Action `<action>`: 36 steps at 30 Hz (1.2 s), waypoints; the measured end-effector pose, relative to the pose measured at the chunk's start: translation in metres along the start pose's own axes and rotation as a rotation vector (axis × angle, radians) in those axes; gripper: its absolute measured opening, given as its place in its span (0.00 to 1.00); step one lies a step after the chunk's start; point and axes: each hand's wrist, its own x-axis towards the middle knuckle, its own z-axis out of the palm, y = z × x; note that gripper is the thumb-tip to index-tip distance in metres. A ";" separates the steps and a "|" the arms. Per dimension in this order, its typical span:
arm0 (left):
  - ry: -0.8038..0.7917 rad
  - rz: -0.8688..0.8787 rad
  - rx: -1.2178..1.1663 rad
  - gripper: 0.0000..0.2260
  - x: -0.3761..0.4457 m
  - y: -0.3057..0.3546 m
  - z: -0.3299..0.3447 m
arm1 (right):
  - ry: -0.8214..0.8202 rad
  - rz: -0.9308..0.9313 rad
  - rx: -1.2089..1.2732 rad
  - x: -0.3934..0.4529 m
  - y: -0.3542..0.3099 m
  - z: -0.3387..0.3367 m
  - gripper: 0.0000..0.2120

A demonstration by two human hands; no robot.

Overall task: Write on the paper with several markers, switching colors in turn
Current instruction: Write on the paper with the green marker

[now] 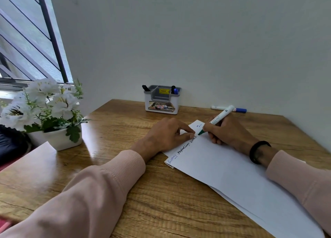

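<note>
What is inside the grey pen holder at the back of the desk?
The pen holder shows one black marker on its left side, and a black marker beside a blue one on its right. Their lower parts are hidden by the walls.

Handwriting (182, 149) along the paper (232, 166) edge too small for reading. Paper running off the lower right edge; lower sheet (169, 163) peeking out only at the corner. Left hand (164, 135) covering part of the paper's corner. Organizer (162, 99) hiding the marker (146, 88) bodies, caps alone showing. Label (161, 107) blurring. Right hand's fingers (215, 139) curling out of sight. Dark shape (10, 144) being cut off at left.
</note>
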 end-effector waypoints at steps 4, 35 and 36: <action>0.000 -0.004 0.007 0.13 0.001 -0.003 0.000 | -0.001 -0.012 -0.004 -0.001 0.000 0.000 0.13; -0.032 -0.022 0.019 0.14 0.004 -0.007 0.003 | 0.062 0.025 -0.031 0.003 0.003 0.002 0.16; -0.034 -0.023 0.020 0.14 0.004 -0.008 0.003 | 0.064 0.025 -0.040 0.003 0.003 0.002 0.16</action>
